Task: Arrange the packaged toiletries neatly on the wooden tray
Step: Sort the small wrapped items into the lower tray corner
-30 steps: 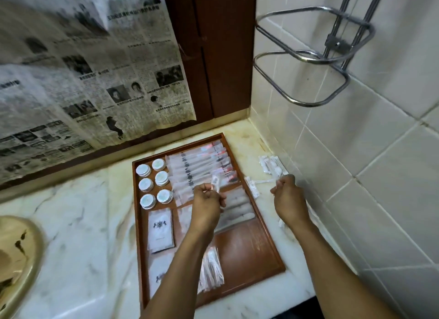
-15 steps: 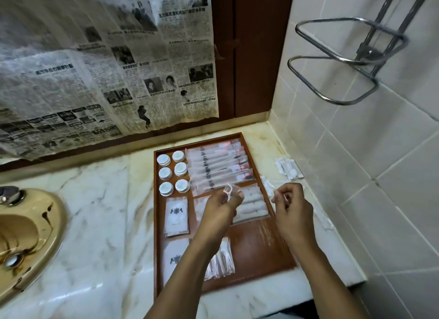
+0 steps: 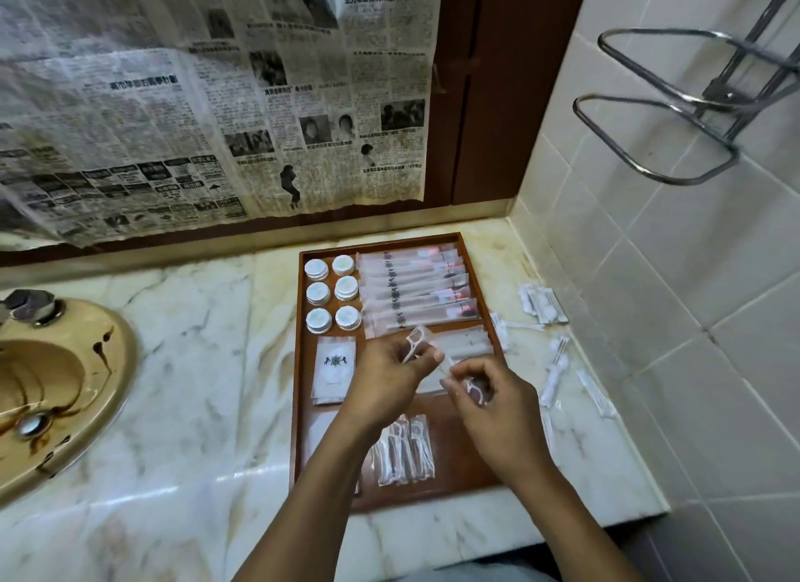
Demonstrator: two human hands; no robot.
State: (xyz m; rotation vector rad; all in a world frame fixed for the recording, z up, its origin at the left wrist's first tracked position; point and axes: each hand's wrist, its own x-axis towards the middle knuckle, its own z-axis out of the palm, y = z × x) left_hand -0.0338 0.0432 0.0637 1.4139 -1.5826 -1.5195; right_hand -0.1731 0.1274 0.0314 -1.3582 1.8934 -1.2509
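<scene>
**Two floss picks held over the tray**

A wrapped floss pick (image 3: 417,343) is pinched by the curled fingers of the left hand (image 3: 389,380). A second floss pick (image 3: 475,389) is gripped by the right hand (image 3: 498,406). Both are held above the middle of the wooden tray (image 3: 297,365). A floss-pick pile (image 3: 404,448) is seen at its 6 o'clock, and loose packets (image 3: 554,371) on the counter at 3 o'clock.

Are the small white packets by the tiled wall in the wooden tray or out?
Out: the white packets lie on the marble counter, beyond the wooden tray's right rim.
</scene>
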